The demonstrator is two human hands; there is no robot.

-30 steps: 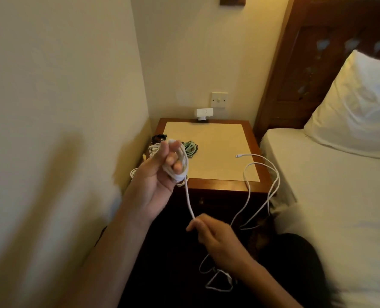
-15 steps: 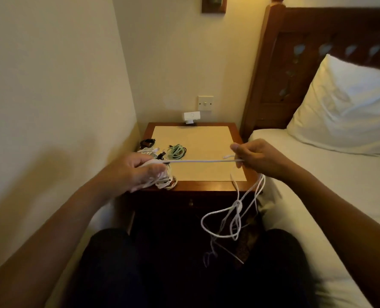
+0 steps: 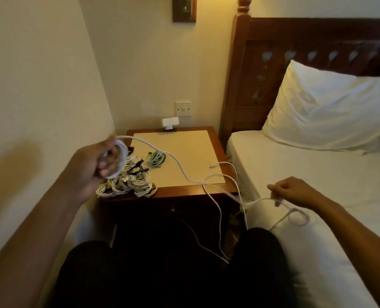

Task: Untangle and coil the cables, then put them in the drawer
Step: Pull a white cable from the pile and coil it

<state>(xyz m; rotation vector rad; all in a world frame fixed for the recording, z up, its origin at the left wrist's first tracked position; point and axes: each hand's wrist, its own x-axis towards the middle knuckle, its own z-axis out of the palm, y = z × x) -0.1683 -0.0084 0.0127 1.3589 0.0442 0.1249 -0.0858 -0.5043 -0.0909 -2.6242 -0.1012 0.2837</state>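
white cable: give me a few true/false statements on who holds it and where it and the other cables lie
1. The left hand grips a coil of the white cable. True.
2. The right hand is empty. False: it pinches the same cable.
3. The green cable lies coiled on the nightstand. True.
4. The white cable's plug end lies on the pillow. False: the plug end lies on the nightstand, near its right edge.

Glossy wood nightstand [image 3: 218,141]; smooth white cable [image 3: 180,165].
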